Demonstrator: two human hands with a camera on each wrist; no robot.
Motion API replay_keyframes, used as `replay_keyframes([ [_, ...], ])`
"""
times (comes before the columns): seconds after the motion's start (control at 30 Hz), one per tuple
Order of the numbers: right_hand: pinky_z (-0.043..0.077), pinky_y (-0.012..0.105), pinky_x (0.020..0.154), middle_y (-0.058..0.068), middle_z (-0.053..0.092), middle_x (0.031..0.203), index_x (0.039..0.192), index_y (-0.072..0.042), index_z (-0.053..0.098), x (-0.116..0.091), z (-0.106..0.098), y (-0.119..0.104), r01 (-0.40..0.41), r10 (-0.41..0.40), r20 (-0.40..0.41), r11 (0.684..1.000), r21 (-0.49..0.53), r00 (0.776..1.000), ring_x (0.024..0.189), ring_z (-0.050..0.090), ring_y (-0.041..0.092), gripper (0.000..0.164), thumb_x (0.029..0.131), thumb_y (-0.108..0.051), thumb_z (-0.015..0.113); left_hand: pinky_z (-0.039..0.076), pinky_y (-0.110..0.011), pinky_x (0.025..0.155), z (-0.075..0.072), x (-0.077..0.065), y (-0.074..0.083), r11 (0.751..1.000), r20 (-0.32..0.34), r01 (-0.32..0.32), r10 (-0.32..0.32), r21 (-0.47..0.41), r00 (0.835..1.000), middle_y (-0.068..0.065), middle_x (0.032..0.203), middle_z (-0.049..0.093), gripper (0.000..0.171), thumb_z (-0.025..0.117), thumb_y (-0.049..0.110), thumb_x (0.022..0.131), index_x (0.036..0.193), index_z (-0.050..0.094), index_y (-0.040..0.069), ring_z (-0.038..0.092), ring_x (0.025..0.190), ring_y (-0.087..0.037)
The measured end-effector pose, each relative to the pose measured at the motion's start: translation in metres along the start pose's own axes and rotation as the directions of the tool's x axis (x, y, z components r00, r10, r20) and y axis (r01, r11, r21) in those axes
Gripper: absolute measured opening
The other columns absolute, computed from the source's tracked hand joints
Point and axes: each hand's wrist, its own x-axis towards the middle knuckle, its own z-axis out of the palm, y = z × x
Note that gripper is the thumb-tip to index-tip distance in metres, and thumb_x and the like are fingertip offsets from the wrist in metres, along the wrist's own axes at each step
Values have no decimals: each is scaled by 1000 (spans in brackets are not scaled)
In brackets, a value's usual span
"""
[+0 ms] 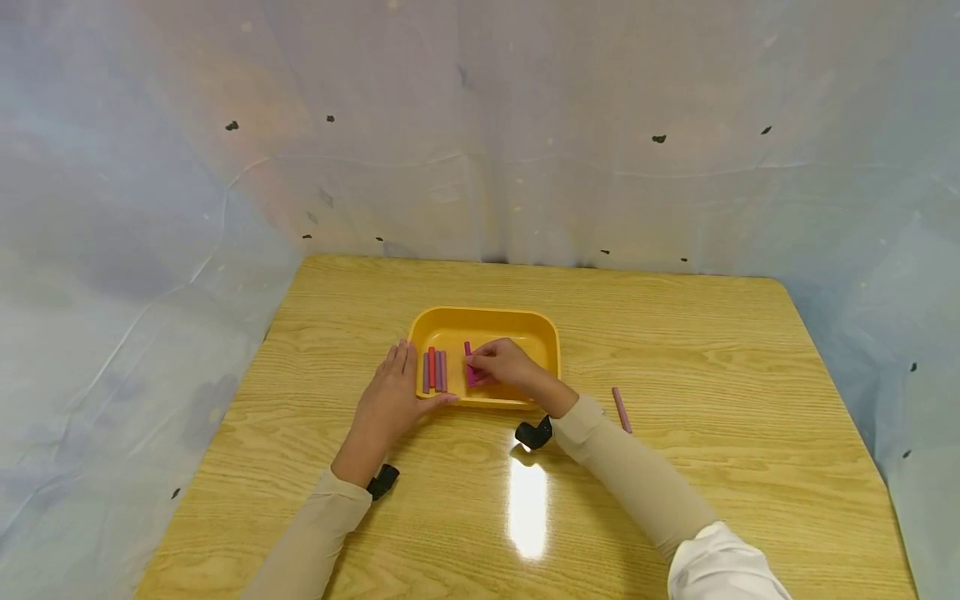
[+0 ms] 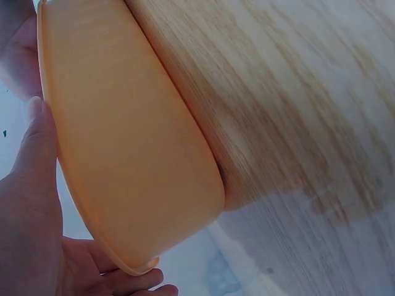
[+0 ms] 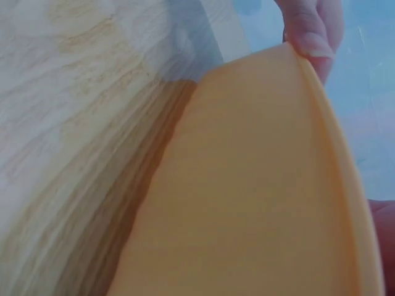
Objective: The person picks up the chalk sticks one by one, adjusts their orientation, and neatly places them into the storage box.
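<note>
A yellow tray (image 1: 486, 313) stands on the table. My left hand (image 1: 388, 398) holds its near left corner, the thumb along the front rim and the fingers at the left end. Inside the tray, my right hand (image 1: 504, 362) pinches a slim magenta stick (image 1: 468, 347), like a crayon or chalk. More magenta shows just under those fingers, partly hidden. To the left in the tray, a red stick (image 1: 432, 367) lies side by side with several mauve sticks (image 1: 442, 372). In the right wrist view, the tray's outer wall (image 3: 228, 185) hides the right hand's grasp.
One mauve stick (image 1: 622, 409) lies on the wooden table (image 1: 712, 358), right of the tray. Black wrist-worn devices (image 1: 534, 434) sit under both wrists. A pale patterned sheet (image 1: 487, 200) hangs behind the table and along both sides.
</note>
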Motion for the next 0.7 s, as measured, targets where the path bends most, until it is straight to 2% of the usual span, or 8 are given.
replay_keyframes([
  [0.07, 55, 36, 71, 16, 66, 89, 103, 10, 65, 2, 4, 0, -3, 3, -15, 1000, -7, 1000, 80, 66, 25, 28, 93, -15, 58, 25, -49, 107, 0, 0, 0, 1000, 3, 2, -2, 1, 1000, -27, 147, 23, 115, 42, 81, 73, 144, 22, -8, 24, 135, -39],
  [0.43, 56, 32, 65, 14, 68, 81, 93, 7, 69, 11, 17, 2, -53, 53, -23, 998, -31, 998, 70, 67, 22, 25, 92, -17, 60, 26, -48, 107, -1, 0, 1, 1000, 9, 5, -5, 5, 1000, -26, 147, 22, 114, 41, 80, 74, 144, 21, -7, 22, 135, -38],
  [0.7, 56, 31, 64, 13, 68, 80, 91, 4, 69, 15, 22, -1, -80, 78, -34, 995, -60, 996, 71, 67, 23, 24, 93, -18, 60, 26, -49, 107, 0, 0, 0, 1000, 13, 7, -6, -10, 1000, -26, 148, 22, 115, 42, 81, 73, 144, 21, -7, 22, 135, -38],
])
